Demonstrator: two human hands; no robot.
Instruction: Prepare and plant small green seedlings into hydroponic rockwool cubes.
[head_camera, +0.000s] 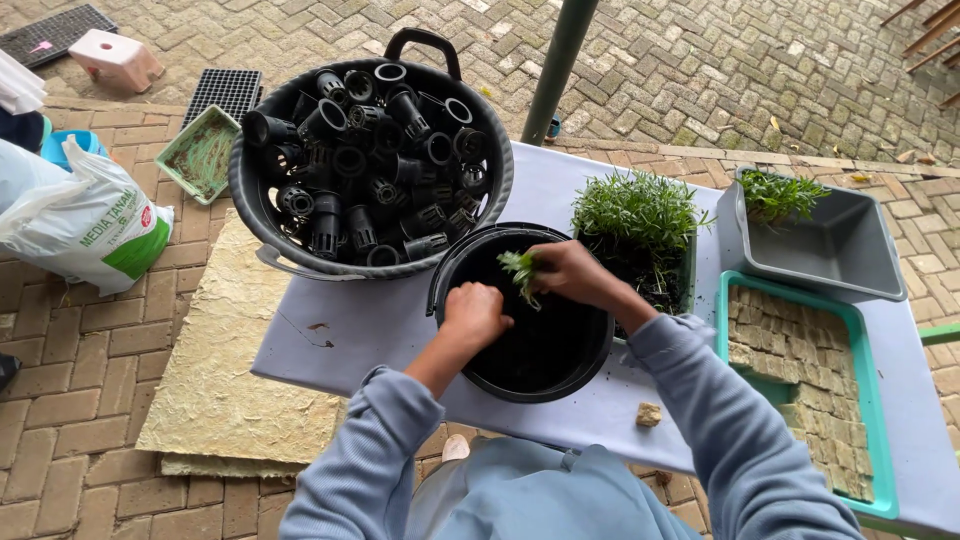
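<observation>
- White sack (85, 228) with green band, lying left on brick floor
- Seedling (521, 270): small, green, leafy; right hand (567, 273) pinches it over black bucket (540, 372)
- Left hand (474, 313) fisted inside bucket; contents not discernible

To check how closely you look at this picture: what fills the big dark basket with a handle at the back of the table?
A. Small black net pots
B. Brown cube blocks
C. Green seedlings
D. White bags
A: the big basket is heaped with small black net pots; the seedlings stand in a tray to its right, and the brown cubes lie in the teal tray.
</observation>
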